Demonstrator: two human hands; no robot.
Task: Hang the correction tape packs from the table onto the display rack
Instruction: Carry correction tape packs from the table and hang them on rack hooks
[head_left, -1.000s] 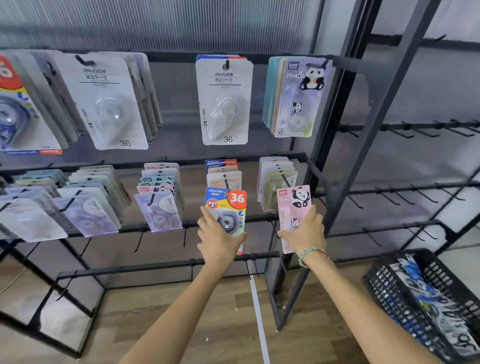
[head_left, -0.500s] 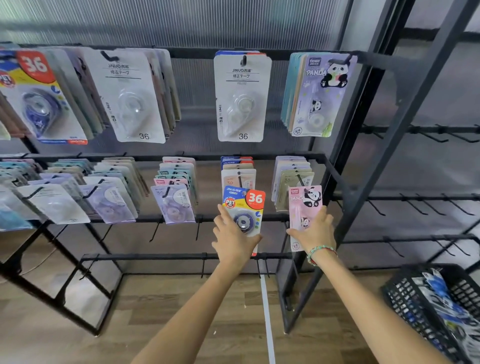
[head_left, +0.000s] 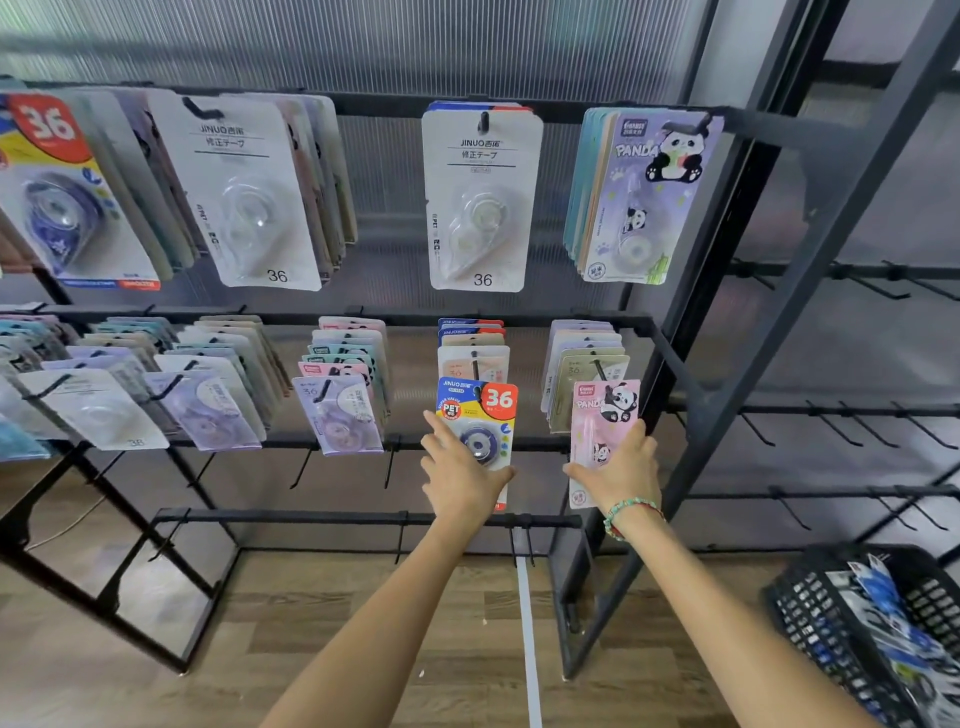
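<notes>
Nearest, at about 4 o'clock, one black mesh basket (head_left: 810, 613) sits low on the wood floor, with blue-and-white packs lying in it; how many cannot be told.

Two bare forearms reach up from 6 o'clock. The left hand (head_left: 460, 480) grasps one blue-and-yellow pack (head_left: 480, 415) from below, thumb on its right edge and fingers on its left edge and front. This pack stands upright, long axis vertical, red "36" badge at its top right, its top against the front of a middle-row hook's stack. The right hand (head_left: 618, 470), with a beaded bracelet at the wrist, holds one pink panda pack (head_left: 602, 415), fingers spread along its lower part. That pack is also upright, long axis vertical, panda print at the top, in front of the neighbouring stack toward 1 o'clock. Whether either pack is threaded on a hook cannot be told.

Beyond them stands the black display rack (head_left: 644, 327). Its middle row carries about six stacks of packs that show, tilting forward on their hooks. Farther up, at 12 o'clock, the top row holds four hanging groups: one with a blue-and-yellow front, two with white fronts marked "36", and one with a lilac panda front. At 3 o'clock the adjoining section shows bare hooks (head_left: 831, 421).
</notes>
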